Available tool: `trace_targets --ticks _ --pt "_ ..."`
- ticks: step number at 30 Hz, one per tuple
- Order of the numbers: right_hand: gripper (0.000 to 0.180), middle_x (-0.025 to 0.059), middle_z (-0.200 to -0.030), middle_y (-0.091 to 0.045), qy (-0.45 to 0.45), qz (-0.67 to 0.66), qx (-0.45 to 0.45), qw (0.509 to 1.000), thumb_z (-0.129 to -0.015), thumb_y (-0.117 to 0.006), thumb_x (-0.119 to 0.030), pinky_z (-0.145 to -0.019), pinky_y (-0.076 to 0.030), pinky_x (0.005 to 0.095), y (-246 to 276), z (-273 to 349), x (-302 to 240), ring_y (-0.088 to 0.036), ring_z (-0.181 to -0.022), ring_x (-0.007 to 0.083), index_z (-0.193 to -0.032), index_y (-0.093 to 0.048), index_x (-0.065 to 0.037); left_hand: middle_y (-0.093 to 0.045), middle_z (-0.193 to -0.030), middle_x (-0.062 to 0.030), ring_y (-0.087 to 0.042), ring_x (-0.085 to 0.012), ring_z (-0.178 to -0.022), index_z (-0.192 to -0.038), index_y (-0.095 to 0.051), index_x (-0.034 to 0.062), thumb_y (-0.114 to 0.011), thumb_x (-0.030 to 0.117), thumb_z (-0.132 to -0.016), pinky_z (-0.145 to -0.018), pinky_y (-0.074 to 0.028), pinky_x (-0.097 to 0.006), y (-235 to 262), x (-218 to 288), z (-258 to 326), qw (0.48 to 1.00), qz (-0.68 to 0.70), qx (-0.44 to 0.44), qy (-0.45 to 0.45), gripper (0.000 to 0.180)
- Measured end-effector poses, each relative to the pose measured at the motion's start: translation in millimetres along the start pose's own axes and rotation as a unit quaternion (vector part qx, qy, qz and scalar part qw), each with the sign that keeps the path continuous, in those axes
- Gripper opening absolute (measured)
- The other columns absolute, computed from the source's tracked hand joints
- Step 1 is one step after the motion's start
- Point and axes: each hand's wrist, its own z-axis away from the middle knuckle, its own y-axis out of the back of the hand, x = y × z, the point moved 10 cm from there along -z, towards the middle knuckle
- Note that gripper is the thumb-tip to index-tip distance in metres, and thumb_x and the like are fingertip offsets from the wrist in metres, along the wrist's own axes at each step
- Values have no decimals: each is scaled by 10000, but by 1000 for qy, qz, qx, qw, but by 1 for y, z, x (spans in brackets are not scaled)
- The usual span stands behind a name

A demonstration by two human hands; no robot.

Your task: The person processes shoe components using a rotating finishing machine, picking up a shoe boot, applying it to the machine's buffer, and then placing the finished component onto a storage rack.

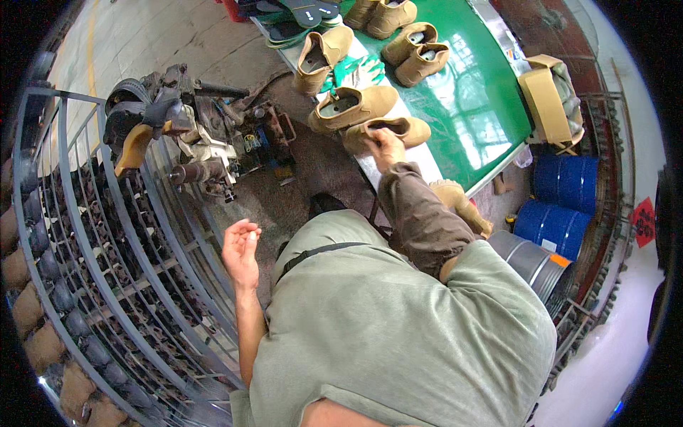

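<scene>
The fingers of the right hand (385, 144) were curled over the collar of a tan suede ankle boot (398, 131) just above the middle of the frame, clamped on its opening, with the brown sleeve (420, 213) running down from the wrist toward the lower centre. That boot lay on its side at the near edge of a green conveyor belt (469, 107) that slanted across the upper right. Touching it on the upper left sat a second tan boot (353, 105), and above that a third tan boot (321, 55) stood upright beside a pair of green work gloves (359, 70). Further up the belt were two more tan boots (418, 51) side by side, and another pair at the top edge (380, 14), next to a stack of dark insoles (302, 18).

The left hand (241, 250) hung empty at centre left, its fingers loosely bent and apart, holding nothing, just beside a curved grey metal rack (107, 285) filling the left of the frame with rows of shoe lasts. Above it, at upper left, stood a grimy metal machine (213, 135) with a tan last mounted on it. At right were an open cardboard box (551, 99), two blue steel drums (562, 203) and a grey metal drum (530, 260).
</scene>
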Motion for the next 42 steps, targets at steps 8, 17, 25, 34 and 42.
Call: trace_targets --ticks 8,17,25,34,42 --pt "106 24 -793 -538 -23 -202 -158 966 -881 -702 -76 -580 -450 253 101 -8 -121 -547 -659 100 -895 -622 -8 -616 -1286 -121 -569 -210 -1217 -1290 -577 24 -456 282 -1031 -1056 -420 -379 -98 -11 -97 972 25 -227 52 385" --pt "180 -25 -720 -549 -69 -647 -151 744 -987 -546 -190 -429 -271 189 89 -58 -285 -350 -474 28 -1050 -576 -24 -576 -1312 -93 -537 -145 -1194 -1388 -443 -14 -624 418 -926 -1036 -415 -325 -94 56 -46 876 265 -384 122 658" --pt "550 172 -1331 -566 -146 -624 -330 693 -1021 -428 -401 -1061 -432 428 -81 -48 -346 -562 -1221 277 -1410 -447 -13 -559 -1343 -92 -539 -208 -1228 -1441 -360 51 -932 193 -634 -1031 -449 -384 31 53 37 991 59 -99 -70 1000" --pt "470 90 -1195 -634 11 -467 -343 815 -1003 -512 -380 -1001 -406 306 -126 -49 -415 -563 -1122 177 -1269 -581 2 -582 -1314 -176 -565 -325 -1220 -1452 -358 103 -872 240 -704 -1005 -468 -417 87 34 24 975 -185 97 -83 918" --pt "492 179 -962 -702 112 -70 -114 985 -889 -610 -523 -820 -505 417 -149 -102 -448 -666 -927 346 -998 -731 -59 -621 -1241 -199 -595 -373 -1167 -1411 -383 76 -873 341 -705 -981 -481 -447 106 44 -9 983 -157 92 -31 900"
